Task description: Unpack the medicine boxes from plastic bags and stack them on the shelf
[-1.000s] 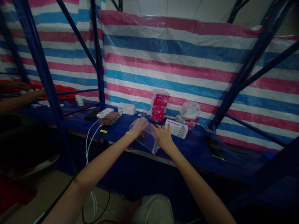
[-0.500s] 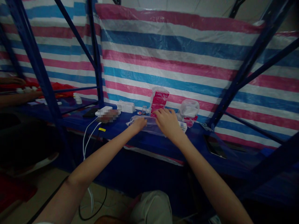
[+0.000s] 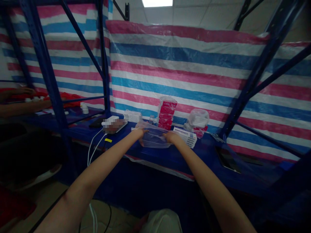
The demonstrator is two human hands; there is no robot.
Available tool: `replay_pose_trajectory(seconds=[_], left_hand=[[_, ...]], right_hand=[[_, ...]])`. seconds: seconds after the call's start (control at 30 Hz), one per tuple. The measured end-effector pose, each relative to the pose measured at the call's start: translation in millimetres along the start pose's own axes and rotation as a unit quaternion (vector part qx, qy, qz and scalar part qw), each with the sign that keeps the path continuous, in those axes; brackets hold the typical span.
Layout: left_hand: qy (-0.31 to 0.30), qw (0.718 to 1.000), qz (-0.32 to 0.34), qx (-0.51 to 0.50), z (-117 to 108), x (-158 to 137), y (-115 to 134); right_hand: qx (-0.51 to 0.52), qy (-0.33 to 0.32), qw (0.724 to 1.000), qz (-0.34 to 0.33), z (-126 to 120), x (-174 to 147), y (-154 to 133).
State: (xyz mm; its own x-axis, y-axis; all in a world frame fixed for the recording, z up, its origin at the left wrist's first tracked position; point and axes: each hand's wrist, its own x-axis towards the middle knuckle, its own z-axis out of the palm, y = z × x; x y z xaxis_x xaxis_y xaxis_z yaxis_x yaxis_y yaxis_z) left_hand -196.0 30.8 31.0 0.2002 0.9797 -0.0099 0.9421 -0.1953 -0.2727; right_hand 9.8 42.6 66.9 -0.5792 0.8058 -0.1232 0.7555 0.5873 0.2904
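Note:
A clear plastic bag (image 3: 155, 139) is stretched between my two hands, low over the blue shelf top. My left hand (image 3: 140, 133) grips its left side, with fingers closed on the film. On the other side my right hand (image 3: 170, 137) pinches the bag's right edge. Behind it stands a stack of red boxes (image 3: 166, 115) in clear wrapping. White printed boxes (image 3: 186, 136) lie just right of my right hand. A small clear glass vial (image 3: 151, 119) stands behind the bag.
Stacked white boxes (image 3: 132, 116) sit at back left, near a phone with white cables (image 3: 90, 150). A wrapped bundle (image 3: 198, 120) stands at right, and a dark tablet (image 3: 227, 158) lies farther right. Blue posts (image 3: 45, 64) frame the shelf. Another person's arm (image 3: 26, 106) reaches in at far left.
My right hand has come down from in front of the red boxes to the bag's right edge. The bag is now spread wider between both hands. The view has tilted up slightly.

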Motion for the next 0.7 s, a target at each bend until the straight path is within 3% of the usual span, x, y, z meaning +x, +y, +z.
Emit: replay_pose_trajectory(seconds=[0.13, 0.23, 0.37, 0.47, 0.53, 0.63, 0.7], left_hand=[[-0.078, 0.996, 0.006, -0.043, -16, 2, 17], [-0.041, 0.997, 0.024, -0.055, -24, 1, 30], [0.003, 0.995, 0.063, -0.074, -27, -6, 31], [-0.097, 0.985, 0.089, -0.115, -28, -13, 22], [-0.161, 0.976, 0.069, -0.132, -29, -19, 16], [-0.197, 0.971, 0.034, -0.129, -34, -28, 9], [-0.202, 0.971, 0.045, -0.12, -38, -33, 8]], right_hand=[[0.003, -0.078, 0.996, -0.042, -9, 5, 4], [-0.005, -0.087, 0.993, -0.074, -7, 12, -7], [-0.009, -0.04, 0.994, -0.105, -4, 21, -24], [-0.014, -0.019, 0.995, -0.093, -3, 26, -29], [-0.024, -0.016, 0.997, -0.067, -1, 29, -26], [-0.036, -0.021, 0.999, -0.034, 4, 36, -21], [-0.039, -0.041, 0.998, -0.025, 6, 42, -19]])
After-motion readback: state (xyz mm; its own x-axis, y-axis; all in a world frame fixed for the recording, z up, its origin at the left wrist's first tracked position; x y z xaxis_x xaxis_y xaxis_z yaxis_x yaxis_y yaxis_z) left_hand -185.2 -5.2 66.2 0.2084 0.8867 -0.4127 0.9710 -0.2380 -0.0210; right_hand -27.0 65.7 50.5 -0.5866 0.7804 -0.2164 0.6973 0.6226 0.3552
